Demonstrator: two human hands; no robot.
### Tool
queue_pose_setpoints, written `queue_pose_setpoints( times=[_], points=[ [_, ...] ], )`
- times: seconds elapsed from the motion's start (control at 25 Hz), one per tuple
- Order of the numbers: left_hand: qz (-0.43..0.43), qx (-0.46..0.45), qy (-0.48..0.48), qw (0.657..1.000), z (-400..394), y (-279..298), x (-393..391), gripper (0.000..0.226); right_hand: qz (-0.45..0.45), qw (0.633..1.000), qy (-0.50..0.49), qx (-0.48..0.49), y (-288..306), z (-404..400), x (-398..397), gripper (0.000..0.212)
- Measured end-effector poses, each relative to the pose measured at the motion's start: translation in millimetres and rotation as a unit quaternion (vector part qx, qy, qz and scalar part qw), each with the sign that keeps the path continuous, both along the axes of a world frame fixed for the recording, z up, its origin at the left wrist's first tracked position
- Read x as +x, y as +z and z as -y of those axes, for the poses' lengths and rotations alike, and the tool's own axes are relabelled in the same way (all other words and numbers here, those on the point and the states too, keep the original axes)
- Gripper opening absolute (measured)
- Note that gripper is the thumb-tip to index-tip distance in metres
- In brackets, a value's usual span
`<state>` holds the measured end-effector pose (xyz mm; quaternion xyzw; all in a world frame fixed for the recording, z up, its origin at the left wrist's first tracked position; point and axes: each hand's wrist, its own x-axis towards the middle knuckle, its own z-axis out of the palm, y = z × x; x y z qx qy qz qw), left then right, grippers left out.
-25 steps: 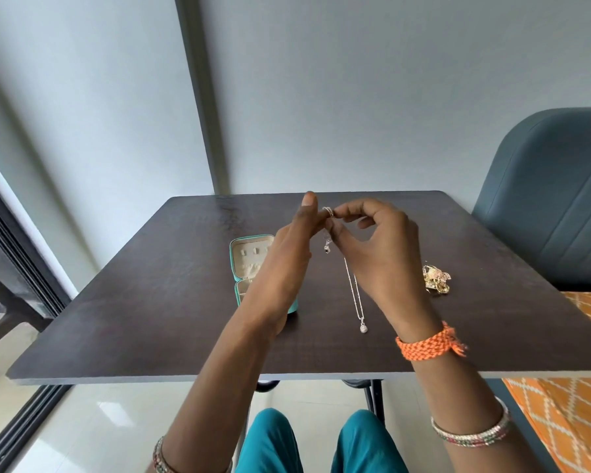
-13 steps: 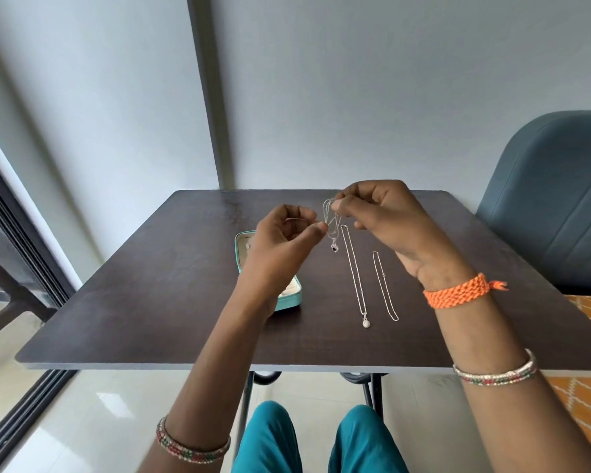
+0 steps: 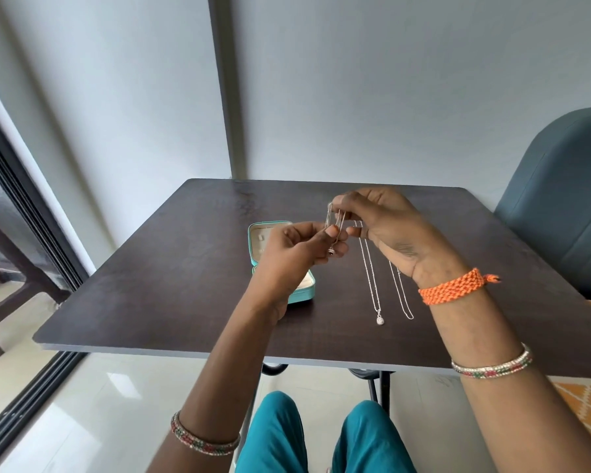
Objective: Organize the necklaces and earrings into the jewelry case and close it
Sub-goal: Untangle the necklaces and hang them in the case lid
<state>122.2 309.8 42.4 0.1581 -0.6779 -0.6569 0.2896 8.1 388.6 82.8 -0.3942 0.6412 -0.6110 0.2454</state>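
Head view: above the dark wooden table (image 3: 171, 285), the right hand (image 3: 386, 230) pinches the top of a thin silver chain necklace with a small dark pendant (image 3: 335, 230), fingers curled. The left hand (image 3: 287, 257) pinches the same chain lower down. Left of them sits the open teal jewelry case (image 3: 270, 227); 2 silver chains (image 3: 372, 281) lie right, nearer.

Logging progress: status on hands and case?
Both hands pinch one necklace, folded. Jewelry case open. Two necklaces on table. Nothing blocking.
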Motion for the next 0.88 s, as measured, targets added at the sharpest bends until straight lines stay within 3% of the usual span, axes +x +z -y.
queue_pose_setpoints(
  times=[0.12,0.2,0.28,0.36,0.48,0.64,0.8,0.88],
  points=[
    [0.010,0.067,0.058,0.996,-0.5,-3.3,-0.7,0.026,0.046,0.999,0.002,0.011,-12.4,14.2,4.3,0.025],
    [0.013,0.103,0.112,0.988,-2.7,-5.1,-2.3,0.025,0.114,0.991,0.067,0.019,-17.5,18.9,7.3,0.020],
    [0.018,0.111,0.155,0.981,-3.0,-9.8,-5.3,0.029,0.171,0.976,0.130,0.029,-21.8,20.3,8.5,0.018],
    [0.027,0.100,0.183,0.978,-2.0,-18.0,-9.0,0.039,0.164,0.976,0.134,0.055,-28.0,21.5,5.2,0.013],
    [0.036,0.101,0.190,0.976,0.3,-31.4,-11.4,0.040,0.125,0.985,0.085,0.087,-39.0,26.9,-2.1,0.012],
    [0.029,0.118,0.146,0.982,4.8,-50.1,-8.4,0.030,-0.027,0.995,-0.028,0.088,-47.3,42.4,-4.0,0.009],
    [0.000,0.118,0.151,0.982,11.8,-57.0,-9.1,0.030,-0.232,0.965,-0.116,0.050,-58.9,57.2,4.6,0.012],
    [-0.017,0.124,0.158,0.979,14.5,-55.9,-10.4,0.030,-0.243,0.961,-0.129,0.030,-59.9,60.6,10.6,0.014]
  ],
)
